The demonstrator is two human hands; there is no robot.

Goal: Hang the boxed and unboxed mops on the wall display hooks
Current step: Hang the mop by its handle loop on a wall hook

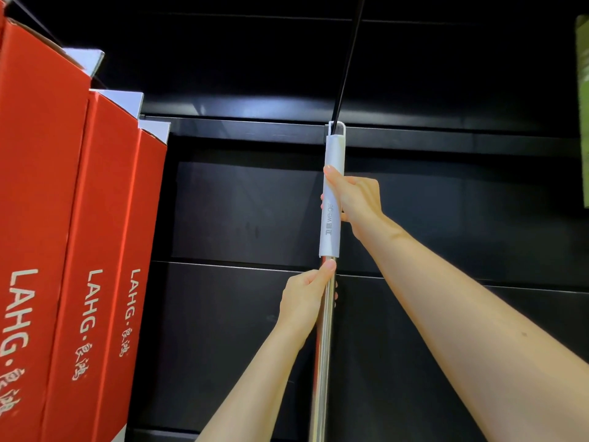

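Black wall panels (446, 218) fill the background. Your right hand (357, 199) wraps its grip around the pale grey handle sleeve (333, 173) of the mop (325, 346), thumb pointing up along it. Your left hand (306, 298) pinches the shiny steel pole just below the sleeve. The mop stands upright against the wall, its top loop at a thin black hook rod (347, 65). Both forearms reach up and forward. Three red boxes (63, 250) hang at left.

Shop aisle: black display wall (446, 202), row of identical red branded boxes (79, 234) hanging left of it.
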